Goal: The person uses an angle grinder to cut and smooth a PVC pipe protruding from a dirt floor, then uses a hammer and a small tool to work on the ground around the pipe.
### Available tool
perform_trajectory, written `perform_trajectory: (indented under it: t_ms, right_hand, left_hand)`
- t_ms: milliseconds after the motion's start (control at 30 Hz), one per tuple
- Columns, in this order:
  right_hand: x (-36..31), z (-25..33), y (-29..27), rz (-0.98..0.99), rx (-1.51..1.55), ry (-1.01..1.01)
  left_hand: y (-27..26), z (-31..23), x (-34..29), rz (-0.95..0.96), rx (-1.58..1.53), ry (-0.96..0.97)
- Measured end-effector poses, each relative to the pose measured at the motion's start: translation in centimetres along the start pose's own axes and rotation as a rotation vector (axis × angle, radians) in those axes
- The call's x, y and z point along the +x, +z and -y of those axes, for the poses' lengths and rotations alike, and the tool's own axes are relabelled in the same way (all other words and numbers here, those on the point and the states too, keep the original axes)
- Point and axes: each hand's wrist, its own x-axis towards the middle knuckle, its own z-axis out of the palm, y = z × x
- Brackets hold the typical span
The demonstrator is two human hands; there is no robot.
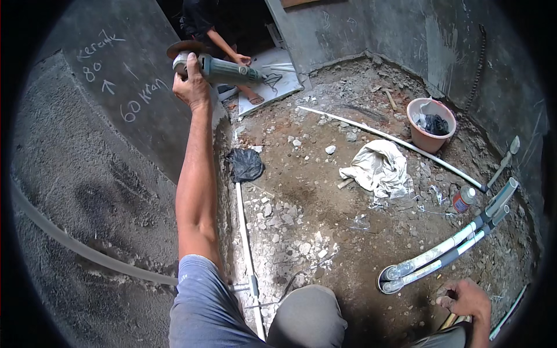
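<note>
My left hand [192, 87] is raised at the end of a stretched arm, closed around the head end of a green angle grinder [229, 71]. The grinder's brown disc [187, 47] points up and left, and its body lies to the right, toward the doorway. Beyond it, another person's hand [241, 59] is close behind the grinder's body; whether they touch cannot be told. Low at the right, my right hand [469, 298] has curled fingers beside my knee. A light wooden handle [448, 321] shows just under it; what the fingers hold is hidden.
Two bent pipes [435, 252] rise from the rubble floor near my right hand. A bottle [463, 199], white cloth [380, 167], pink bucket [429, 124] and long white pipe [377, 134] lie beyond. A thin pipe [245, 232] runs along the left wall, with a black plastic bag [246, 165].
</note>
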Motion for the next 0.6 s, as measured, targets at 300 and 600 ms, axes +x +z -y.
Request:
perform_trajectory:
  t_ms: [300,600]
  right_hand:
    - [1.5,7.4,-4.0,-0.2,0.223,-0.175]
    - [7.4,18.2,-5.8,-0.372,0.214,-0.671]
  left_hand:
    - [-3.3,-0.1,-1.1,-0.056,-0.283,-0.078]
    - [-6.4,-2.3,0.1,-0.362,-0.658,-0.713]
